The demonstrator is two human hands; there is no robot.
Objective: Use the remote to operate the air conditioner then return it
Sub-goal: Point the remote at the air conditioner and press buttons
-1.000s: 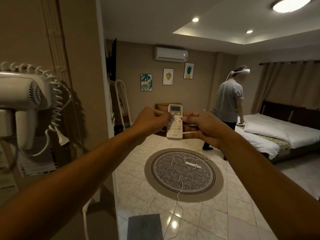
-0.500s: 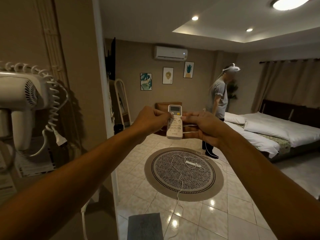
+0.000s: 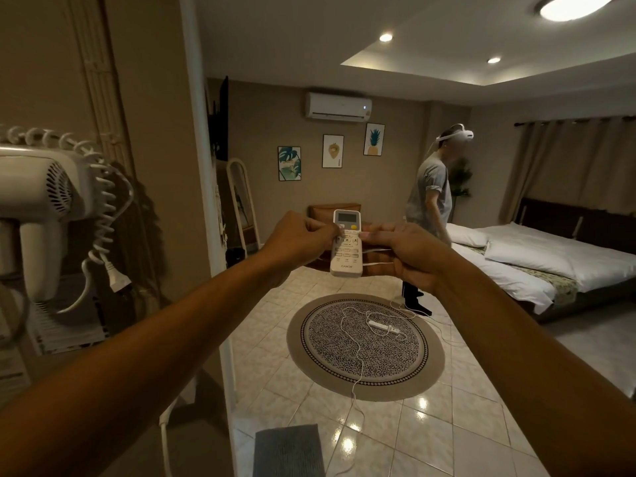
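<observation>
Beige walls and glossy floor tiles fill the bedroom, with the air conditioner (image 3: 338,105) high on the far wall at upper centre and a bed (image 3: 550,263) at the right. At mid-frame both arms reach forward and hold the remote (image 3: 347,248) upright between them, its screen end up and buttons facing the camera. The left hand (image 3: 298,239) grips its left edge, thumb on the buttons; the right hand (image 3: 409,251) pinches the right edge, fingers curled closed around it. Below lies a round rug (image 3: 365,346) with a white power strip (image 3: 382,327) and cord on it. A hair dryer (image 3: 44,201) hangs at the left edge. The grip on the remote matches half a second ago, while another person (image 3: 430,204) by the bed has turned towards the right and stands more upright.
</observation>
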